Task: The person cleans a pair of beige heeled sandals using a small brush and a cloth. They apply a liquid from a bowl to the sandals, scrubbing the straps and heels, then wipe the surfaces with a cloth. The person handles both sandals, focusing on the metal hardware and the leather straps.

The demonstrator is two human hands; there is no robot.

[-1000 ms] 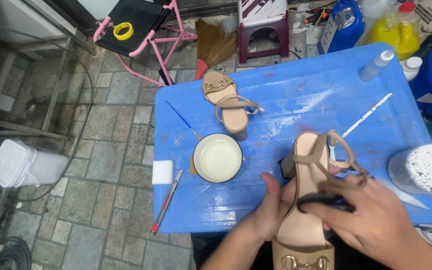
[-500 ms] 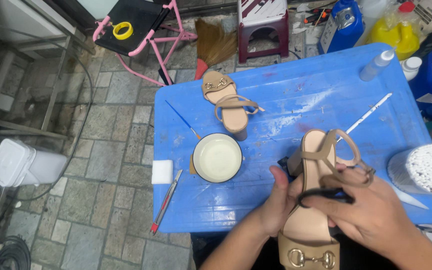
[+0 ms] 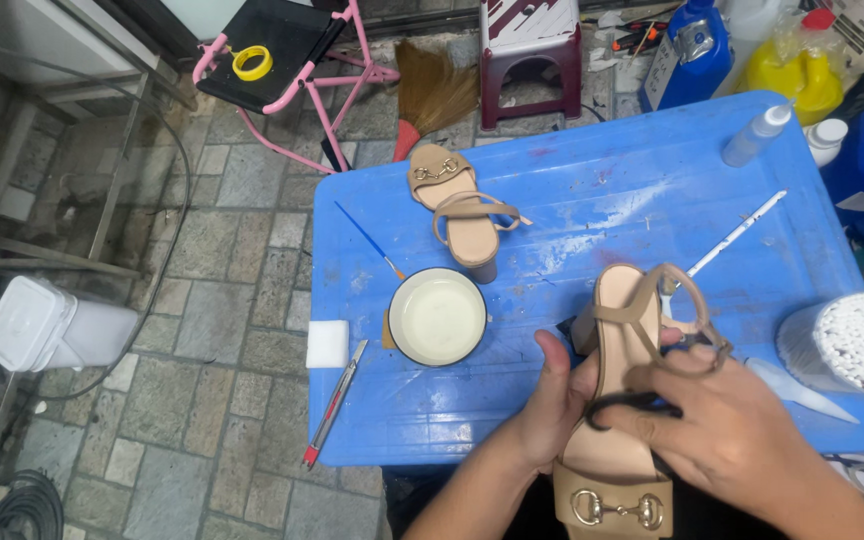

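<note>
A tan leather block-heel sandal with a gold metal buckle (image 3: pixel 620 400) lies lengthwise at the near edge of the scuffed blue plastic table (image 3: pixel 572 190), its toe over the edge toward the person. The left hand (image 3: pixel 550 405) clasps its side, thumb up along the insole. The right hand (image 3: pixel 727 435) is closed on a pair of black-handled scissors (image 3: pixel 642 403) at the ankle strap. A white enamel bowl (image 3: pixel 437 315) sits just left; the matching second sandal (image 3: pixel 460 210) rests farther back.

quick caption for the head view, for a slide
Left hand steadies a tan sandal while the right hand works black scissors on it, over a blue table.
</note>
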